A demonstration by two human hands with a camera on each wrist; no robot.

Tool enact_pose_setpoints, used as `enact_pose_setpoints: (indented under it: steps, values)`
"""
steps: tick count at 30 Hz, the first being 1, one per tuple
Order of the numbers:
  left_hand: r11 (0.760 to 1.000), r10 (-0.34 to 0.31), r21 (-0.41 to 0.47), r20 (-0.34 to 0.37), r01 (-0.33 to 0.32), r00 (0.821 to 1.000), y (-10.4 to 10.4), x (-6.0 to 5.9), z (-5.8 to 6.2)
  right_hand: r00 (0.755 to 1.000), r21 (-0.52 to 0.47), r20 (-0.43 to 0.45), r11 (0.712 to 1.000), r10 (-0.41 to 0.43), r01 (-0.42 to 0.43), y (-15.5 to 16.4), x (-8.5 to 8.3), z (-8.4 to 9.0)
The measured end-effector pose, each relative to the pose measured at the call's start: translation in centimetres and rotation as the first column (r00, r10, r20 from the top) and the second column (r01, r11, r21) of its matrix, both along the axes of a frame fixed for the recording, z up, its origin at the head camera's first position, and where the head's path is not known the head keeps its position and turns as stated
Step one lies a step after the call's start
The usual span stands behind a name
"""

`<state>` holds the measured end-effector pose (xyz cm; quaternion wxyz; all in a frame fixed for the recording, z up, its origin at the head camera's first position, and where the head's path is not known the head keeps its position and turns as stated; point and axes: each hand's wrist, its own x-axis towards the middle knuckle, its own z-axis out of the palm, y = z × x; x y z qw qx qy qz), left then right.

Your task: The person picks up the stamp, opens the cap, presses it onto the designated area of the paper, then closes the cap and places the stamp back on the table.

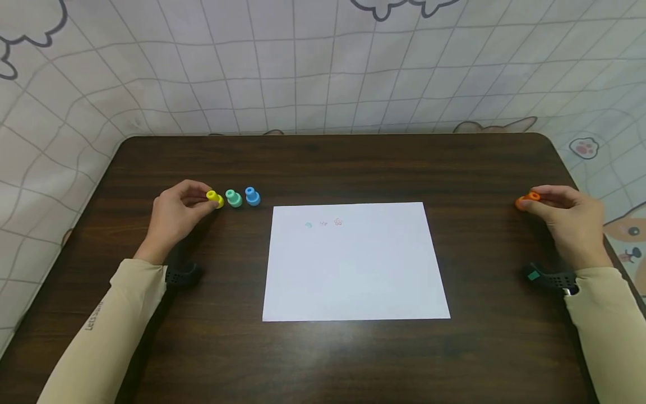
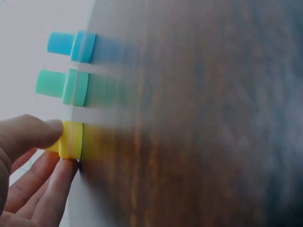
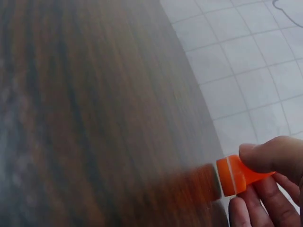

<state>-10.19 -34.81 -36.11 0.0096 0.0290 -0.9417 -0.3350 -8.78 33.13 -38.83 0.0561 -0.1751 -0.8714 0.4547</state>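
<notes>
Stamps are being picked: left hand (image 1: 179, 210) pinches the yellow stamp (image 1: 215, 198) near the table's left edge, right hand (image 1: 572, 216) pinches the orange stamp (image 1: 527, 200) by the right edge; next, probably press one onto the paper (image 1: 353, 269).

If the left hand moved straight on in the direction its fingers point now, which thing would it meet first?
The left hand pinches the yellow stamp and points right along the row. It would probably meet the green stamp first, then the blue stamp, though the gap between them is hard to judge.
</notes>
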Motion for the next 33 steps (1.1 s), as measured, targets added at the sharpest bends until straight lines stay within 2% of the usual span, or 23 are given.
enact_pose_setpoints:
  steps: [5, 12, 17, 22, 27, 33]
  values:
    - [1.000, -0.012, -0.005, -0.018, 0.012, 1.000, -0.3, 0.1, 0.3, 1.000, -0.034, -0.023, 0.999, 0.014, -0.014, -0.1, 0.3, 0.3]
    - [1.000, 0.023, -0.007, -0.140, -0.024, 0.990, -0.3, 0.3, 1.6, 0.998, -0.039, -0.051, 0.998, 0.038, -0.040, -0.8, 0.6, 1.4]
    - [0.998, 0.060, 0.030, -0.204, -0.054, 0.977, 0.4, 0.4, 2.4, 0.994, 0.017, -0.077, 0.997, 0.081, -0.080, -2.1, 0.6, 2.7]
    - [0.997, 0.057, 0.073, -0.249, -0.040, 0.967, 1.9, 0.4, 3.0, 0.981, -0.018, -0.138, 0.990, 0.139, -0.143, -3.9, 0.5, 4.2]
    - [0.988, -0.003, 0.146, -0.329, 0.054, 0.944, 4.2, 0.3, 3.8, 0.949, -0.077, -0.243, 0.971, 0.201, -0.226, -6.4, 0.3, 5.4]
    - [0.949, -0.118, 0.215, -0.432, 0.230, 0.894, 7.5, 0.7, 4.7, 0.916, -0.142, -0.326, 0.945, 0.236, -0.294, -10.3, 0.4, 6.8]
